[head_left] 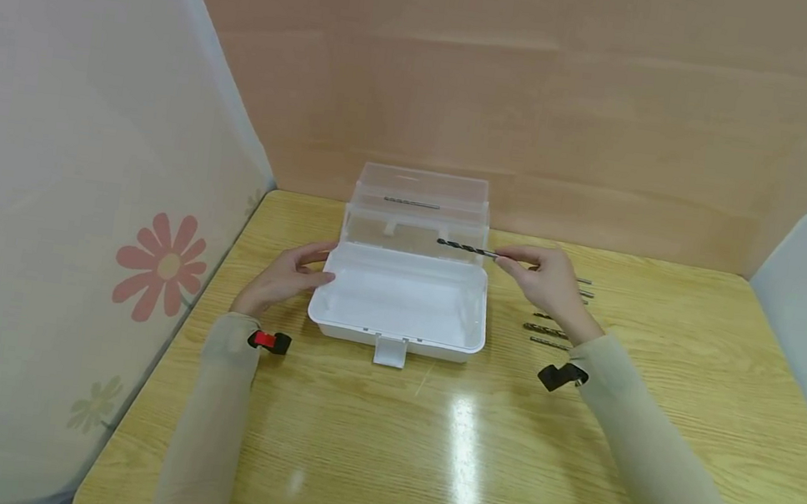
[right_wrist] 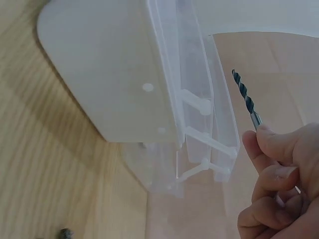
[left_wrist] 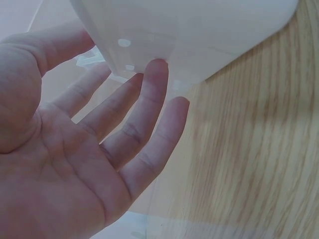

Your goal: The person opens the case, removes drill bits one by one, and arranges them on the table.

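A white plastic storage box (head_left: 356, 333) stands with its lid and stepped translucent trays (head_left: 416, 238) raised at the back. My left hand (head_left: 287, 278) is at the box's left side, relaxed fingers spread against the outer wall and thumb at the rim. Between thumb and fingertips, my right hand (head_left: 546, 285) pinches a dark spiral drill bit (head_left: 464, 248) by its smooth silver shank. The bit points left, in front of the raised trays in the head view. Another drill bit (head_left: 412, 203) lies in an upper tray.
Several more drill bits (head_left: 548, 330) lie on the wooden table (head_left: 364, 449) to the right, partly hidden behind my right hand and wrist. The box's front latch (head_left: 389, 353) hangs down. A tan backdrop (head_left: 541, 118) rises behind the table, with a flowered curtain (head_left: 82, 162) at left.
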Tool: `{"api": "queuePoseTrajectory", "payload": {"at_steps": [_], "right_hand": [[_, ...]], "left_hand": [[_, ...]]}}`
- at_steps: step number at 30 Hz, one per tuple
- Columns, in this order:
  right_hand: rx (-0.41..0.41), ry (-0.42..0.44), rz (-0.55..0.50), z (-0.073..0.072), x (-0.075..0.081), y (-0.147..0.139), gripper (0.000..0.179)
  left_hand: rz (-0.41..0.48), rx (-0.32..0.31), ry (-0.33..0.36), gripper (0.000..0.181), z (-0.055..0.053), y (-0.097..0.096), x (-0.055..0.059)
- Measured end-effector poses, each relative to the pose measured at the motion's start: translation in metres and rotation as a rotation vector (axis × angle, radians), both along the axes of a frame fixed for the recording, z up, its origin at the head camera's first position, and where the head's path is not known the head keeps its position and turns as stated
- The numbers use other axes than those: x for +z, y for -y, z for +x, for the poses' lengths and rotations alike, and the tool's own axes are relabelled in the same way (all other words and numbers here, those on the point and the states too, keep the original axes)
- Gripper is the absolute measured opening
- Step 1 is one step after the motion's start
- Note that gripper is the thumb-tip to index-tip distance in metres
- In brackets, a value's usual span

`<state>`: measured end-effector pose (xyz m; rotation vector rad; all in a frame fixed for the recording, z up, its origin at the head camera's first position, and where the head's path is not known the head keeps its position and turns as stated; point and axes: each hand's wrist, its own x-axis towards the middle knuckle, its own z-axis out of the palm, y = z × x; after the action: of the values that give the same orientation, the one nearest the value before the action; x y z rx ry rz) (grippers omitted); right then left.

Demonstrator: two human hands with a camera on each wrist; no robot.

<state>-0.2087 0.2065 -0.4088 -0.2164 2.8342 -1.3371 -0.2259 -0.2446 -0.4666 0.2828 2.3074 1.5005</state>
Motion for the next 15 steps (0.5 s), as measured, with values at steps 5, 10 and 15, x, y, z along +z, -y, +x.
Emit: {"api": "queuePoseTrajectory", "payload": {"at_steps": [5, 10, 15], "right_hand": [[0.0, 0.046, -0.034, 0.017, -0.004, -0.018, 0.044], [-0.017, 0.034, -0.021, 0.032, -0.011, -0.037, 0.044], [-0.034, 0.043, 0.021, 0.048, -0.021, -0.057, 0.045]], "left_hand": [[-0.001, 0.002, 0.0, 0.07, -0.001, 0.0, 0.0], [-0.002, 0.011, 0.009, 0.071, 0.0, -0.002, 0.0], [-0.001, 0.005, 0.007, 0.07, 0.001, -0.001, 0.0]]}}
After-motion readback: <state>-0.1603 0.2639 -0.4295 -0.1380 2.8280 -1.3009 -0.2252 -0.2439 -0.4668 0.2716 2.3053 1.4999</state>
